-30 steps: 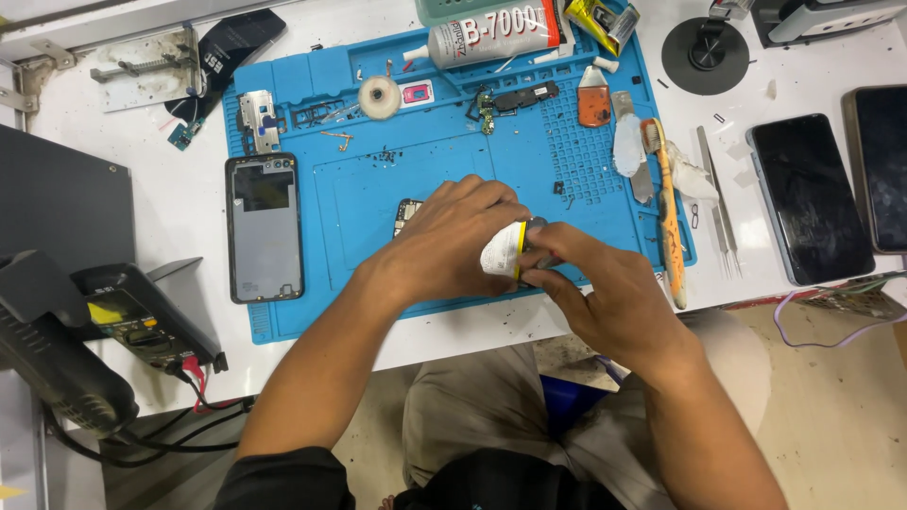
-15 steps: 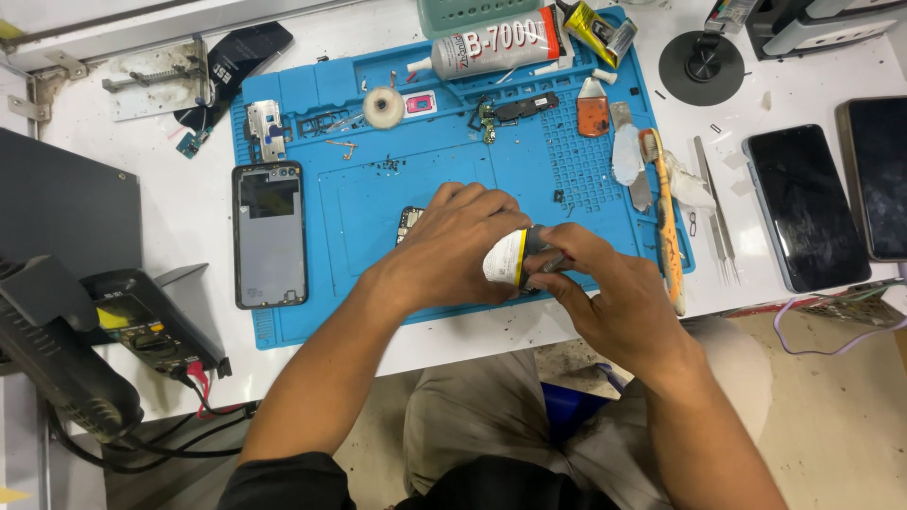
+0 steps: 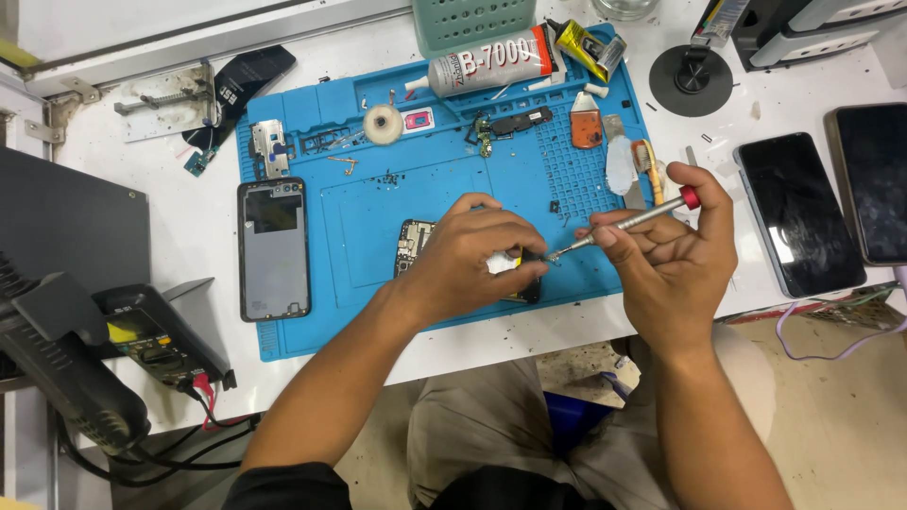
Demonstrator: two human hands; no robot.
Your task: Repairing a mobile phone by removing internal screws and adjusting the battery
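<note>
Circuit board [image 3: 413, 244] under left hand [image 3: 477, 260]

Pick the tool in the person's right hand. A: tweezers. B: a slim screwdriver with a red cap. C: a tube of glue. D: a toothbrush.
B: the right hand grips a slim metal screwdriver with a red cap, its tip angled down toward the part under the left hand.

A phone repair workshop, clearly: a blue silicone repair mat [image 3: 378, 236] covers the white table [image 3: 142, 189], strewn with an opened phone shell [image 3: 273, 248], a glue tube [image 3: 487, 61], loose boards, and a multimeter [image 3: 151, 335] alongside.
</note>
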